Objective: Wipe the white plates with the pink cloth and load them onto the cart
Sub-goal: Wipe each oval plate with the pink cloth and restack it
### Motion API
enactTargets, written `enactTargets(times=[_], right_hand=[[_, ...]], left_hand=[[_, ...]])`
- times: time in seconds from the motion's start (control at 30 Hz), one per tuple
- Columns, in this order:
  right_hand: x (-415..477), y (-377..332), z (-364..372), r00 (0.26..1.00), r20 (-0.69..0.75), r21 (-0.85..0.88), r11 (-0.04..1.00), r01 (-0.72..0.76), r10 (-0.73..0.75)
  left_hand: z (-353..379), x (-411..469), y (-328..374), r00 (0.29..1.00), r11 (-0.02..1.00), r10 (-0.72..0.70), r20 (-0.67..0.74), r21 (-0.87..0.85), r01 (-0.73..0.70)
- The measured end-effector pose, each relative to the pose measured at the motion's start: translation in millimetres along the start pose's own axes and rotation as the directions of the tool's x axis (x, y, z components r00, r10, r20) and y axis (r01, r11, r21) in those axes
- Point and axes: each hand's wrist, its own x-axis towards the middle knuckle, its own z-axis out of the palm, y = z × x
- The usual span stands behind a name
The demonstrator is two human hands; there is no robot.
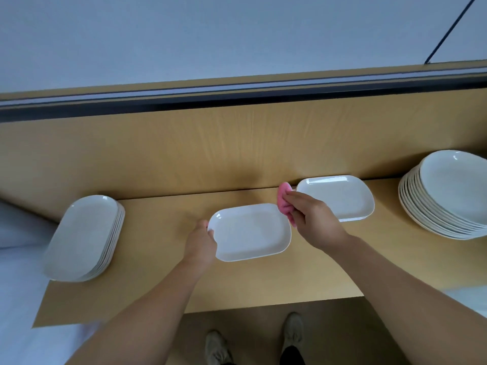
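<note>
Centre frame: left hand [201, 239] grips plate [251, 231] steady | right hand [313, 219] clutches pink cloth [284, 200] at its rim, apparently for wiping

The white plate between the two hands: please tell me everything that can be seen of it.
The white plate is a rounded rectangle with a shallow raised rim and a flat centre, glossy like glazed ceramic, and empty. It sits about level over the wooden counter; whether it rests there or is lifted is unclear. The left hand grips its left edge. The right hand holds the pink cloth at its far right corner, apparently touching the rim.
</note>
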Motion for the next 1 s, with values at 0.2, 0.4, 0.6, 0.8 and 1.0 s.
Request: enactTargets(times=[0.2, 0.4, 0.6, 0.8, 1.0], right_hand=[[2.6, -2.7, 35.9, 0.997, 0.073, 0.020, 1.000, 0.005, -0.006], [9.2, 4.5, 55.8, 0.992, 0.120, -0.028, 0.999, 0.037, -0.033], [16.4, 20.0, 84.1, 0.981, 0.182, -0.165, 0.981, 0.100, -0.070], [14.7, 38.3, 118.1, 0.951, 0.293, -0.423, 0.905, 0.034, 0.101], [20.5, 30.1, 134.9, 0.816, 0.461, -0.521, 0.851, -0.069, 0.348]], left_hand=[[-0.2, 3.4, -18.4, 1.000, 1.000, 0.006, 0.020, 0.007, -0.006], [-0.2, 8.1, -22.2, 0.997, 0.997, 0.067, 0.024, 0.034, -0.068], [-8.8, 13.1, -26.0, 0.973, 0.899, 0.182, 0.141, 0.377, -0.223], [-21.9, 6.4, -34.3, 0.901, 0.818, 0.210, 0.381, 0.437, -0.375], [-17.3, 8.1, -36.9, 0.909, 0.826, 0.226, 0.351, 0.425, -0.369]])
